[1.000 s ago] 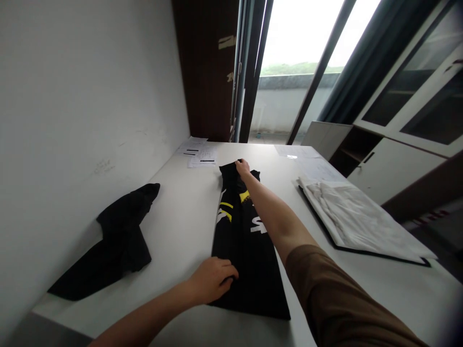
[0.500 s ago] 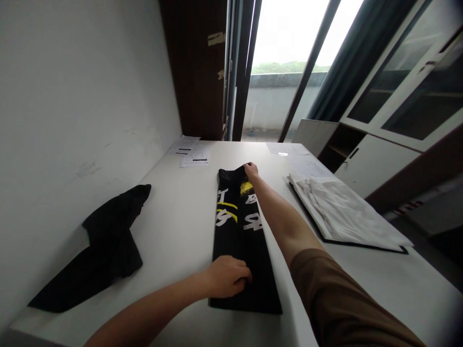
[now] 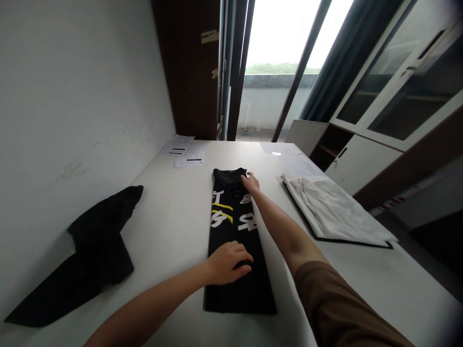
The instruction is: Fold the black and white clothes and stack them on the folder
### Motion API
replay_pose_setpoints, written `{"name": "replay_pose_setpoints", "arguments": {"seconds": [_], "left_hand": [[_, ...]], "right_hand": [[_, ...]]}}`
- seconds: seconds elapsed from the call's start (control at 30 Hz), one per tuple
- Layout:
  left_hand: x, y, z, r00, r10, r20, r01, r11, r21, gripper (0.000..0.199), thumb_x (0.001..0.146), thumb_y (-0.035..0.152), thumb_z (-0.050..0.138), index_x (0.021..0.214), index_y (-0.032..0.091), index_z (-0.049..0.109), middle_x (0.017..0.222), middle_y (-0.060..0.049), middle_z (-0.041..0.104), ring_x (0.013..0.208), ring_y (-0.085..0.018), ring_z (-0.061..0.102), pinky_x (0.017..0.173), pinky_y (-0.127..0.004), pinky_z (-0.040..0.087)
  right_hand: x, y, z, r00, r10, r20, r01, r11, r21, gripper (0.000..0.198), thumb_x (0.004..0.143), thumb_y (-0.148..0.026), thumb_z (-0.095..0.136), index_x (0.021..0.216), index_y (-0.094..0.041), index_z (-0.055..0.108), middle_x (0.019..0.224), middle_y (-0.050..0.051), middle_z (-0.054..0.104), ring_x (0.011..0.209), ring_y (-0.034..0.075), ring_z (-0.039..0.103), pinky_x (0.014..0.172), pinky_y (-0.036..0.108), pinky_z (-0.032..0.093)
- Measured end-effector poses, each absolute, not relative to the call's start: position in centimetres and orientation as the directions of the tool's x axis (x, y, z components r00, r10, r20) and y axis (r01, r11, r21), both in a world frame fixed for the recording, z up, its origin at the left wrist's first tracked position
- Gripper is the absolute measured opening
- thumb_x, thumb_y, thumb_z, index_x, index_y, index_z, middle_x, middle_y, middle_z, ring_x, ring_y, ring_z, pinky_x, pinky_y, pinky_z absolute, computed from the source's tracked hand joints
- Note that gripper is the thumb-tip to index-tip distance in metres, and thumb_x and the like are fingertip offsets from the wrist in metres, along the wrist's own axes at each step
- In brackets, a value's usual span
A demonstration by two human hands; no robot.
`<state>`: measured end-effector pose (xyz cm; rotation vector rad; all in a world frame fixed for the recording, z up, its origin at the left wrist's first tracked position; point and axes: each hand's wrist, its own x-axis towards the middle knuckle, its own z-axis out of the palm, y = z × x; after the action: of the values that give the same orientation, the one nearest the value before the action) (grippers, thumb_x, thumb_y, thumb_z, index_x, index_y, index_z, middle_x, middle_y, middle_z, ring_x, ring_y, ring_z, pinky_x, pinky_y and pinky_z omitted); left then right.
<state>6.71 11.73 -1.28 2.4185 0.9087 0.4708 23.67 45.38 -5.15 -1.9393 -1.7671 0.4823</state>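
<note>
On the white surface, in the middle of the scene: a black garment, laid nearly flat in a long strip, apparently folded, running from near to far. On its far half, white and yellow print. Over its near half, the left grip, palm down, fingers loosely curved and thumb set apart; about half open, with no cloth visibly pinched. Cannot tell whether pressing down. At the far right corner, the right grip, fingertips at the edge of the cloth; too small there to tell whether closed on it or only laid against it.

Judging by the look, light, soft and limp, easy to wrinkle, not fragile and probably not slippery. Likely to sag wherever not supported, and to let its layers shift if held at one point only. Better to take hold at two corners of the same end, pinching all layers together. To the left, well apart, another black cloth, lying unevenly; to the right, a white cloth.
</note>
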Motion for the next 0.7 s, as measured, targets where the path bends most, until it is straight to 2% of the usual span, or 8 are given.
{"name": "replay_pose_setpoints", "arguments": {"seconds": [0.07,0.17,0.27,0.33,0.5,0.7], "left_hand": [[6.5,12.6,-1.7,0.674,0.724,0.147,0.558,-0.630,0.541,0.024,0.100,0.034,0.059,0.120,0.024,0.068,0.120,-0.007,0.067,0.115,-0.024,0.059,0.106,-0.039,0.044],[6.4,13.5,-2.8,0.634,0.758,0.152,0.625,-0.618,0.476,0.033,0.095,0.032,0.065,0.127,0.023,0.065,0.139,-0.009,0.059,0.133,-0.027,0.050,0.117,-0.044,0.037],[6.4,13.9,-4.0,0.647,0.750,0.141,0.657,-0.641,0.396,0.048,0.095,0.036,0.065,0.140,0.024,0.057,0.159,-0.009,0.044,0.150,-0.030,0.034,0.126,-0.051,0.023],[6.5,14.0,-4.7,0.680,0.725,0.112,0.656,-0.669,0.349,0.056,0.098,0.043,0.059,0.150,0.026,0.048,0.167,-0.009,0.033,0.156,-0.031,0.023,0.128,-0.055,0.016],[6.8,13.7,-5.1,0.743,0.668,0.051,0.629,-0.721,0.290,0.067,0.103,0.055,0.045,0.162,0.027,0.031,0.173,-0.010,0.016,0.160,-0.032,0.011,0.127,-0.060,0.009],[6.8,13.1,-5.0,0.751,0.657,0.068,0.615,-0.733,0.290,0.068,0.103,0.059,0.044,0.163,0.030,0.029,0.173,-0.007,0.016,0.160,-0.031,0.008,0.128,-0.058,0.007]], "right_hand": [[23.3,45.0,-5.7,0.111,0.994,0.019,0.836,-0.083,-0.542,0.061,0.097,-0.053,0.053,0.149,-0.021,0.051,0.130,0.016,0.068,0.121,0.034,0.064,0.100,0.044,0.051],[22.9,44.4,-6.5,0.051,0.999,0.016,0.868,-0.036,-0.495,0.054,0.094,-0.035,0.058,0.147,-0.025,0.055,0.132,0.013,0.068,0.123,0.033,0.063,0.102,0.042,0.050],[23.0,44.2,-7.0,0.007,0.998,0.062,0.877,0.023,-0.479,0.052,0.093,-0.017,0.053,0.143,-0.027,0.060,0.131,0.009,0.069,0.121,0.028,0.064,0.103,0.037,0.049],[23.4,44.3,-7.2,-0.017,0.994,0.106,0.874,0.066,-0.482,0.050,0.094,-0.012,0.050,0.140,-0.026,0.063,0.132,0.007,0.069,0.122,0.025,0.064,0.105,0.033,0.048],[24.9,44.6,-7.3,-0.060,0.984,0.169,0.898,0.127,-0.420,0.052,0.098,-0.010,0.043,0.143,-0.025,0.063,0.137,0.006,0.067,0.125,0.025,0.063,0.109,0.033,0.046],[25.6,43.4,-7.6,-0.174,0.977,0.127,0.945,0.201,-0.258,0.061,0.094,-0.005,0.048,0.149,-0.029,0.058,0.148,0.010,0.058,0.123,0.029,0.064,0.105,0.038,0.049]]}}
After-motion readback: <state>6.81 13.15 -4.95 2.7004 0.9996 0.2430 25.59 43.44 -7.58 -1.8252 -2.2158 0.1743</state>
